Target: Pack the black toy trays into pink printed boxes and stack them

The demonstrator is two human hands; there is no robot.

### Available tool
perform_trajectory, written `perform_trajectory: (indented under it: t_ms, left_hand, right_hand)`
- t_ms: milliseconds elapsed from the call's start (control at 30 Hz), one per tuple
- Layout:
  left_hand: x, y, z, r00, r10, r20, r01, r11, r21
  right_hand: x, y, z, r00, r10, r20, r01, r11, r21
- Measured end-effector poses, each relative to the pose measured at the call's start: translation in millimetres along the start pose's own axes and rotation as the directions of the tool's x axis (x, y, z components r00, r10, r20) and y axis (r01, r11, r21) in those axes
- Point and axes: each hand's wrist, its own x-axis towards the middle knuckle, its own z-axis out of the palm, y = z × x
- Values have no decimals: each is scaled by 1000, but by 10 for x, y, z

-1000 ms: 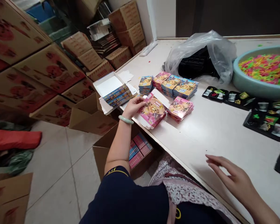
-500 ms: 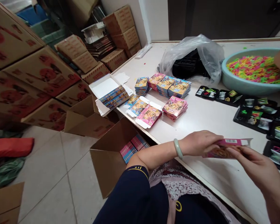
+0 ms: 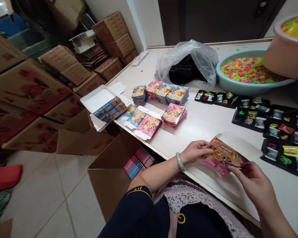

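Over the front of the white table I hold a small pink printed carton (image 3: pixel 222 155) with a cartoon picture facing up. My left hand (image 3: pixel 195 152), with a pale green bangle at the wrist, pinches its left end. At the opposite end my right hand (image 3: pixel 255 180) grips it between thumb and fingers. Black trays (image 3: pixel 284 165) with small wrapped packets and coloured pieces lie to the right of my hands. Further left sits a stack of pink cartons (image 3: pixel 173 114), next to flattened pink and blue cartons (image 3: pixel 149 125) with white flaps.
Blue carton stacks (image 3: pixel 176 94) stand mid-table, an open white display box (image 3: pixel 96 97) at the left edge. Behind are a plastic bag (image 3: pixel 188 64) and a blue basin (image 3: pixel 253 87) of coloured rings. A cardboard box (image 3: pixel 101 185) with cartons stands below the table's edge.
The pink carton has turned from edge-on so its broad printed face shows. My view has shifted right, bringing a second, pinkish basin of coloured pieces into sight.
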Motion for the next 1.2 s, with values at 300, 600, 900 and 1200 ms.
perform_trajectory:
  t_ms: [300,600,900,1200]
  left_hand:
    - [-24,-216,-105,988,42,152,-57,994,96]
    - [-95,693,95,731,451,513,-639,186,747]
    - [89,1373,49,674,-440,594,-456,384,803]
    - [103,1042,46,730,-295,617,-338,629,700]
  right_hand:
    - [-23,246,83,996,82,-21,-74,965,251]
    - [20,-260,58,949,-257,181,264,965,-14]
    - [-2,-598,385,730,-631,263,679,711,-180]
    - [-20,-554,336,878,-455,149,475,864,-165]
